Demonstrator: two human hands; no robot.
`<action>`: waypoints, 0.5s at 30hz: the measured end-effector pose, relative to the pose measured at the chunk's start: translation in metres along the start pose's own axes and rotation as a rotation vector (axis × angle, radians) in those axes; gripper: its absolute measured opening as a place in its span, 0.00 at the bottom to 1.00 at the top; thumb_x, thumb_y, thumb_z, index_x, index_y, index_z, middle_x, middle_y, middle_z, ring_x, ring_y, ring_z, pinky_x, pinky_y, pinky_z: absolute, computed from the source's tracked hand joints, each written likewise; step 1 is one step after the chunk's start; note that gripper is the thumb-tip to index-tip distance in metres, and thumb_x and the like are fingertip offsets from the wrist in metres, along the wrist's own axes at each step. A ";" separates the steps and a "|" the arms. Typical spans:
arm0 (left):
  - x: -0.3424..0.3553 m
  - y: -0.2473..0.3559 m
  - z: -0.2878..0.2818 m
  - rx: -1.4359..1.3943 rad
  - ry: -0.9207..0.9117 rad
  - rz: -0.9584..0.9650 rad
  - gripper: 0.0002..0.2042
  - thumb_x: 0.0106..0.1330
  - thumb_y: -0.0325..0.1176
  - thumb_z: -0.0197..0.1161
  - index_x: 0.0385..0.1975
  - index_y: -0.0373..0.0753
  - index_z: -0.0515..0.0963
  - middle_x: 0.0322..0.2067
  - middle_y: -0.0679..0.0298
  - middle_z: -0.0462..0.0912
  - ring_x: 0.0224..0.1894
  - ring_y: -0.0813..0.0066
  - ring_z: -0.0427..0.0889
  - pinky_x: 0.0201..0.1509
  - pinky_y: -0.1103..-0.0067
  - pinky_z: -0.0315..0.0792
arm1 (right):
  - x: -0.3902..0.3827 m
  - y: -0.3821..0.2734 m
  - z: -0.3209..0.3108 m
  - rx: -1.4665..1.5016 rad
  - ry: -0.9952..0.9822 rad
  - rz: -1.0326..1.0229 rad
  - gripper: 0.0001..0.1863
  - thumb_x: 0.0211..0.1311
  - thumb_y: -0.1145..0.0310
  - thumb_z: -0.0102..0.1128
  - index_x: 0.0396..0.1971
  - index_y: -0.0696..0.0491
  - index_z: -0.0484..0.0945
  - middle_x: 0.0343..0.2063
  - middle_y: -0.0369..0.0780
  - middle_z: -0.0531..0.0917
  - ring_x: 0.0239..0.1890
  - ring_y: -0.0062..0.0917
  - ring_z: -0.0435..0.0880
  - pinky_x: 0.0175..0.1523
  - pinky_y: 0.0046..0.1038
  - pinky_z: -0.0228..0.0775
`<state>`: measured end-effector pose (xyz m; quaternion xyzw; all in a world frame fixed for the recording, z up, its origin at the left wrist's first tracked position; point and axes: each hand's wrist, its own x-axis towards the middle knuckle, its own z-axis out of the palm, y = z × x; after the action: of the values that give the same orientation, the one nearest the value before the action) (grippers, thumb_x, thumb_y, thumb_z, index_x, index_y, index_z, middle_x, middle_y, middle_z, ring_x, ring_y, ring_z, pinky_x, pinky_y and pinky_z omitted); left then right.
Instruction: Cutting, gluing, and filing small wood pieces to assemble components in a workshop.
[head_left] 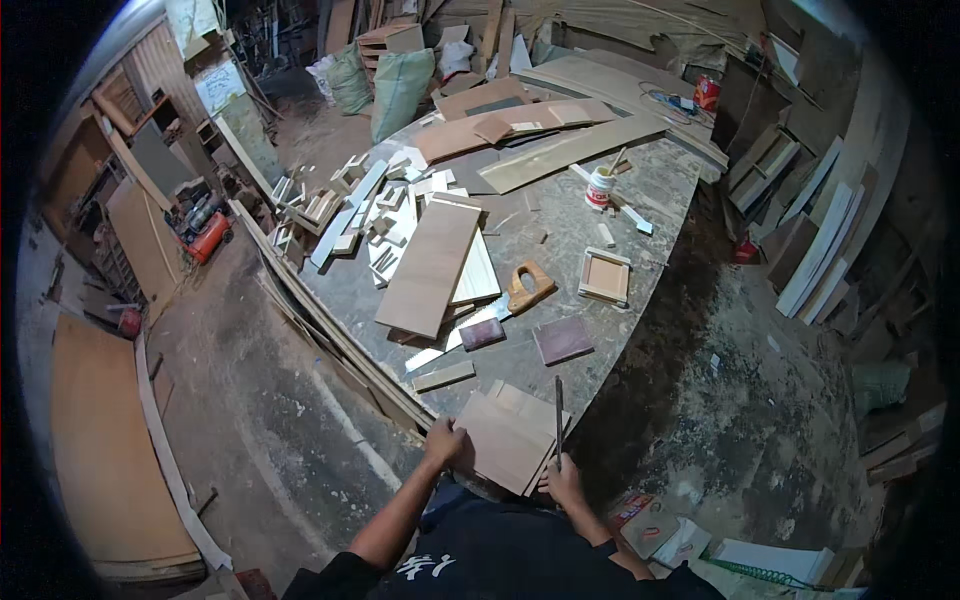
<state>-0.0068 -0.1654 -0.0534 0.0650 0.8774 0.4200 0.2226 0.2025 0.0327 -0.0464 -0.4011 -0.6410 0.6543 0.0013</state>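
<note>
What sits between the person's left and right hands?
In the head view, overlapping flat wooden boards lie between the left hand and the right hand.

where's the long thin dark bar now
In the head view, the long thin dark bar is low, just right of centre, held in the right hand at the right edge of the flat brown wooden board.

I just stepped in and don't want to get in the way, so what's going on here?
One person is working by hand at the near end of a cluttered workbench. The left hand holds a thin wooden board by its left side, while the right hand grips a long, thin dark tool at the board's right edge. Farther along lie a wooden-handled saw and a small wooden frame, neither in hand.
</note>
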 end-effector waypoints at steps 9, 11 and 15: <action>0.014 0.046 0.004 0.093 -0.048 0.070 0.17 0.53 0.38 0.60 0.35 0.30 0.79 0.30 0.44 0.82 0.37 0.49 0.83 0.41 0.64 0.74 | 0.009 -0.003 -0.005 0.301 0.118 0.094 0.06 0.69 0.69 0.44 0.36 0.55 0.64 0.33 0.44 0.75 0.31 0.34 0.83 0.31 0.35 0.82; 0.034 0.021 0.015 0.104 -0.026 0.069 0.16 0.53 0.39 0.61 0.33 0.30 0.79 0.28 0.44 0.81 0.35 0.48 0.83 0.40 0.63 0.74 | 0.011 -0.009 -0.001 0.310 0.126 0.078 0.06 0.69 0.68 0.44 0.36 0.56 0.64 0.33 0.44 0.75 0.32 0.35 0.83 0.31 0.36 0.82; 0.044 0.041 0.016 0.091 -0.122 0.088 0.19 0.53 0.41 0.62 0.36 0.30 0.78 0.29 0.44 0.81 0.35 0.47 0.82 0.38 0.62 0.74 | 0.016 -0.008 -0.006 0.313 0.173 0.080 0.08 0.70 0.67 0.45 0.38 0.56 0.64 0.34 0.46 0.75 0.34 0.37 0.83 0.32 0.39 0.82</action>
<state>-0.0420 -0.1145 -0.0458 0.1389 0.8767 0.3845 0.2537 0.1906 0.0474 -0.0469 -0.4760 -0.5126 0.7085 0.0929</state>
